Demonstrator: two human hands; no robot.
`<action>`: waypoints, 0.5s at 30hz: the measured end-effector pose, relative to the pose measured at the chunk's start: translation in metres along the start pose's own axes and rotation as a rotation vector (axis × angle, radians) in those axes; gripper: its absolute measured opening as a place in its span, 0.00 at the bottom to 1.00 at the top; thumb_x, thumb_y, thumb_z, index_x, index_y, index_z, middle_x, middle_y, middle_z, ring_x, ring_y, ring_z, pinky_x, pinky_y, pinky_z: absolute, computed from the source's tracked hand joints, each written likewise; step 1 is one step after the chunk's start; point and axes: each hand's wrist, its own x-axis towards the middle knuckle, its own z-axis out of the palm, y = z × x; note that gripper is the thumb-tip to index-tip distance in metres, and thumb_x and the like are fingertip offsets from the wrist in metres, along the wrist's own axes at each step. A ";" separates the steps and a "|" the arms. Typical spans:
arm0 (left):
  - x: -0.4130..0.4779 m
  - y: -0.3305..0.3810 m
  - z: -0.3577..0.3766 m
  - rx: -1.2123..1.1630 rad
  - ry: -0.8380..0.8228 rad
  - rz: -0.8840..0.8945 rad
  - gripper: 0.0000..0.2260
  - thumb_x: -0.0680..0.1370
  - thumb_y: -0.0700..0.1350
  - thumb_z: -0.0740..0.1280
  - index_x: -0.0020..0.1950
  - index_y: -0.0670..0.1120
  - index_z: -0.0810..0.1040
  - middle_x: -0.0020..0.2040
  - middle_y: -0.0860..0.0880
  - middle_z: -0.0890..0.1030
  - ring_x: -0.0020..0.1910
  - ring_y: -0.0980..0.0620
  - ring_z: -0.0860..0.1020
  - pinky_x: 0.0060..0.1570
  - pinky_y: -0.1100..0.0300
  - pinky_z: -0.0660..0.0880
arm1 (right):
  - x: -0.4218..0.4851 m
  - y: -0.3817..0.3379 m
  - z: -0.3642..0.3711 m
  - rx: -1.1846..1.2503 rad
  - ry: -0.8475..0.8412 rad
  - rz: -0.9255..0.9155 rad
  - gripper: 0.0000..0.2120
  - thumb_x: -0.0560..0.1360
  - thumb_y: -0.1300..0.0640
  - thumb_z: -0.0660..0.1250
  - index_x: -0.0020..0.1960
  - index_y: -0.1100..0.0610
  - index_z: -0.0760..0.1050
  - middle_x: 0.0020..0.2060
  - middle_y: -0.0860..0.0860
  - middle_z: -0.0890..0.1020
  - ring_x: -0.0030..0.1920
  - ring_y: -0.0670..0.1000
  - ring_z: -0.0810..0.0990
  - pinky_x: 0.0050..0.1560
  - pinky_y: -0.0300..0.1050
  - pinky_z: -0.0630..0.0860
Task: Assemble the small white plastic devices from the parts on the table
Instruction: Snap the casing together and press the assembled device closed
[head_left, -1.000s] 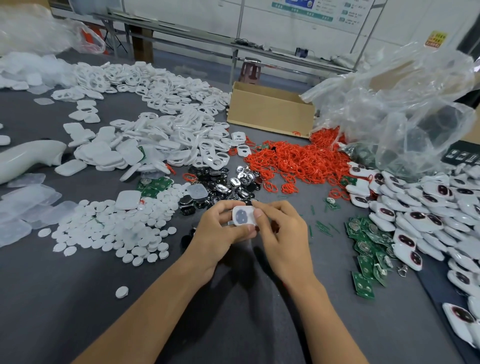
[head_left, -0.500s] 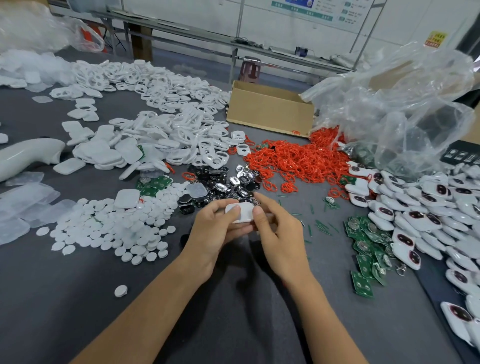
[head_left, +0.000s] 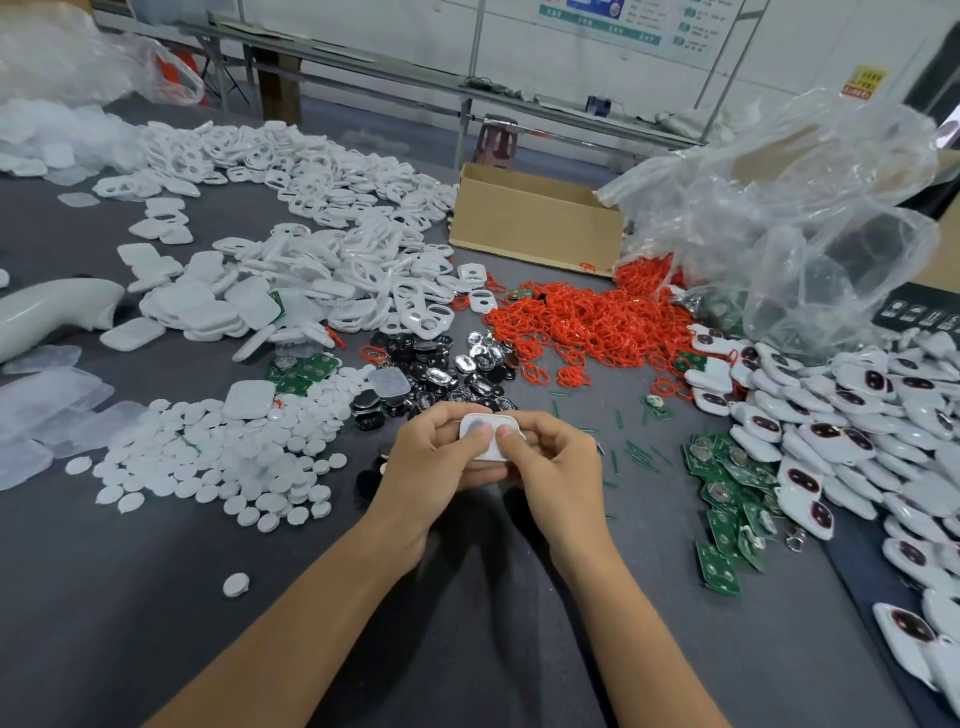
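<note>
On the grey table (head_left: 156, 649), your left hand (head_left: 431, 467) and right hand (head_left: 563, 470) meet, both pinching the white device (head_left: 488, 453) just above the surface. It looks light, rigid and slick; grip its edges, thumbs on the face. Beyond lie red rings (head_left: 587, 322).

Grey table (head_left: 130, 597) bears white discs (head_left: 218, 457), red rings (head_left: 587, 322), green boards (head_left: 727, 493).

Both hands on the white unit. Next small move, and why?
Probably press both thumbs down to seat it: left hand and right hand grip the white device, thumbs on its face, and it hasn't joined the finished pile at right.
</note>
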 end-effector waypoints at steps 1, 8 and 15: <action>0.000 0.000 0.000 -0.008 -0.003 -0.001 0.06 0.79 0.35 0.65 0.55 0.39 0.79 0.47 0.43 0.86 0.45 0.46 0.85 0.40 0.61 0.81 | 0.000 0.000 0.000 0.002 0.007 0.000 0.08 0.73 0.65 0.68 0.44 0.55 0.84 0.34 0.56 0.83 0.35 0.51 0.79 0.42 0.53 0.77; 0.000 0.000 0.001 -0.026 0.033 0.008 0.07 0.79 0.32 0.63 0.53 0.37 0.79 0.44 0.40 0.85 0.41 0.46 0.85 0.37 0.63 0.80 | 0.000 -0.003 -0.002 0.002 -0.060 0.006 0.05 0.75 0.61 0.68 0.48 0.56 0.83 0.35 0.56 0.84 0.35 0.47 0.77 0.35 0.45 0.73; 0.003 -0.002 -0.001 -0.033 0.078 -0.021 0.06 0.80 0.33 0.63 0.54 0.39 0.78 0.44 0.42 0.85 0.39 0.42 0.85 0.35 0.62 0.80 | 0.017 -0.006 -0.045 -0.285 0.321 -0.113 0.08 0.75 0.64 0.67 0.48 0.54 0.83 0.42 0.50 0.85 0.41 0.48 0.80 0.48 0.43 0.75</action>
